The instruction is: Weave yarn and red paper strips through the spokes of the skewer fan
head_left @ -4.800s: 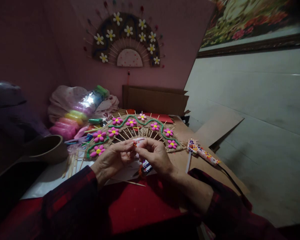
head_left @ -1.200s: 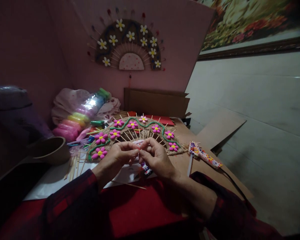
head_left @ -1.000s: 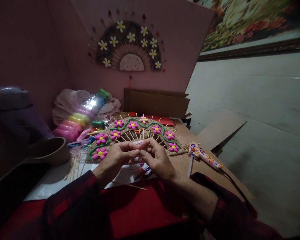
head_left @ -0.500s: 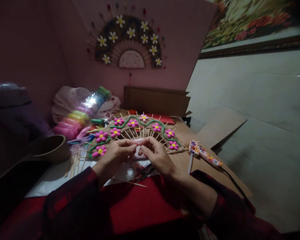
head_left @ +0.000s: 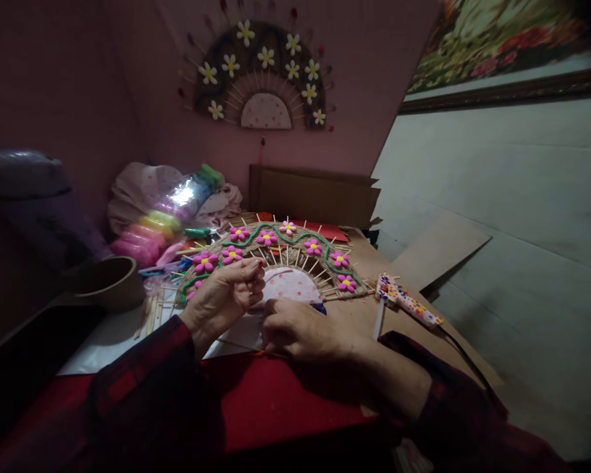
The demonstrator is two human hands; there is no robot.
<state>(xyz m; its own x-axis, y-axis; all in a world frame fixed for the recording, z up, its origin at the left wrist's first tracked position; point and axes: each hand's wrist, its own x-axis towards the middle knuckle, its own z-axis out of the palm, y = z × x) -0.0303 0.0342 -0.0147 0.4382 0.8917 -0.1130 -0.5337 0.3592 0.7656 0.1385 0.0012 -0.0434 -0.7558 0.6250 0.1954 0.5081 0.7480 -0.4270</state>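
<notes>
A half-round woven fan piece (head_left: 295, 253) with pink flowers, a green wavy cord and radiating sticks lies on the table ahead of me. Its pink dotted centre (head_left: 289, 286) now shows. My left hand (head_left: 224, 299) hovers just left of that centre, its fingertips pinched together on something too small to make out. My right hand (head_left: 295, 328) rests lower on the white paper (head_left: 113, 335) near a thin wooden stick (head_left: 236, 343); its fingers are curled down, and I cannot see what is under them.
A decorated glue gun (head_left: 406, 303) lies to the right on cardboard. A brown bowl (head_left: 106, 281) and bagged coloured clay (head_left: 162, 220) sit to the left. Loose sticks (head_left: 150, 312) lie by the bowl. A finished fan (head_left: 266, 75) hangs on the pink wall. Red felt (head_left: 276, 401) covers the near table.
My hands have parted. The right hand dropped from in front of the fan down to the paper, uncovering the dotted centre. The left hand stayed raised and pinched.
</notes>
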